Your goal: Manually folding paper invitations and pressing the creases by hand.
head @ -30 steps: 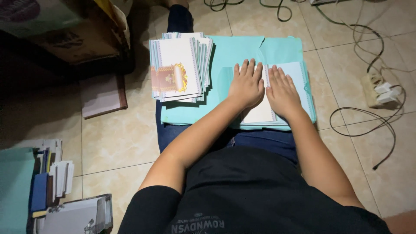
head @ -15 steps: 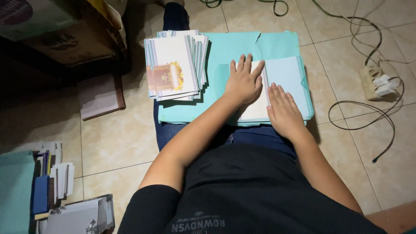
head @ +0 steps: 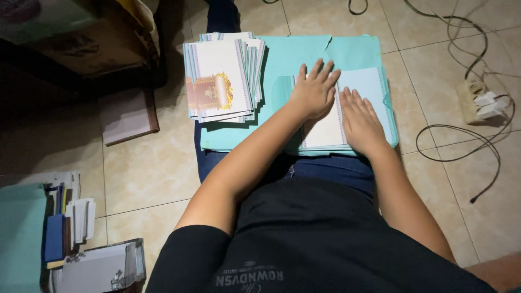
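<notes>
White rectangular paper card [head: 325, 130] lies folded beneath both flat, unclenched hands, left hand [head: 315, 92] and right hand [head: 361, 122]; finished stack of bordered cards [head: 222, 76] sits left.

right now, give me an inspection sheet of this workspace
surface: teal board across the lap, over a tiled floor
job's things: folded card lying flat on the board; fanned card stack at the board's left end
hands: left hand flat on the card, fingers spread; right hand flat on it beside the left; neither grips anything
clutter: brown book on the floor; papers and cards at lower left
cables: power strip with plugs, black cable looped on the floor at right
surroundings: dim cardboard boxes at upper left
</notes>
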